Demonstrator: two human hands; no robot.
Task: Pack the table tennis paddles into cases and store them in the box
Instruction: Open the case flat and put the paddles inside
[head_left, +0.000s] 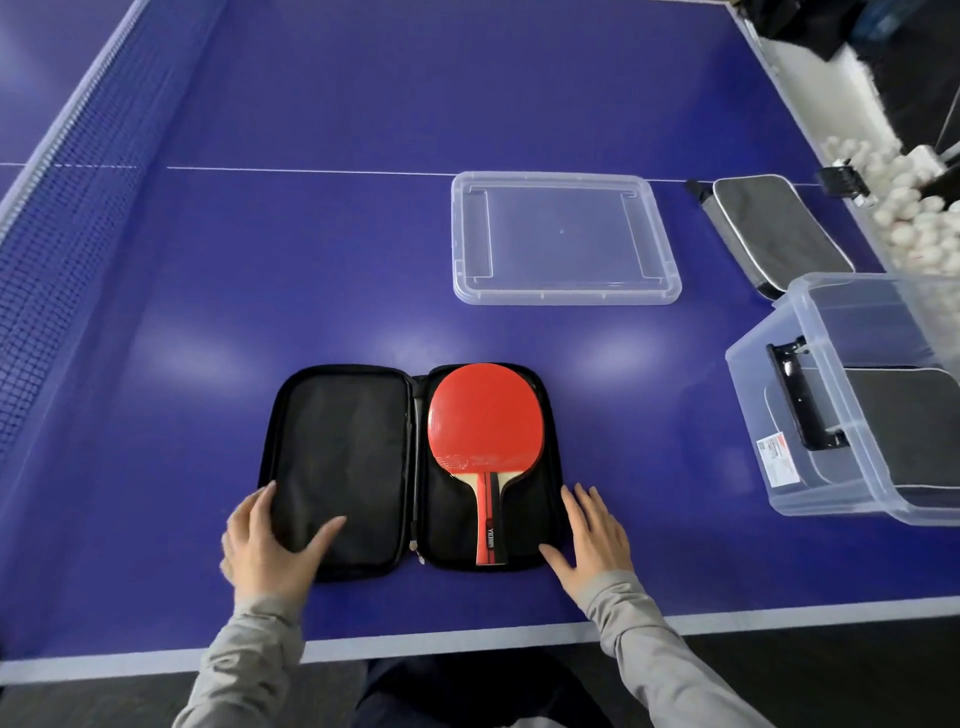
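Head view: blue table (311, 260), net (62, 218) left.

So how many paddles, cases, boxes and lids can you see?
Paddles: 1, the red paddle in the open case.
Cases: 3, the open case, the grey case on the table, one case in the box.
Boxes: 1, the clear box.
Lids: 1, the lid.
Total: 6.

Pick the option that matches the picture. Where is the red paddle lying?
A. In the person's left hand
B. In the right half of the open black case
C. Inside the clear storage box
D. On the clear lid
B: the red paddle lies flat in the right half of the open black case, handle toward the person, with neither hand gripping it.
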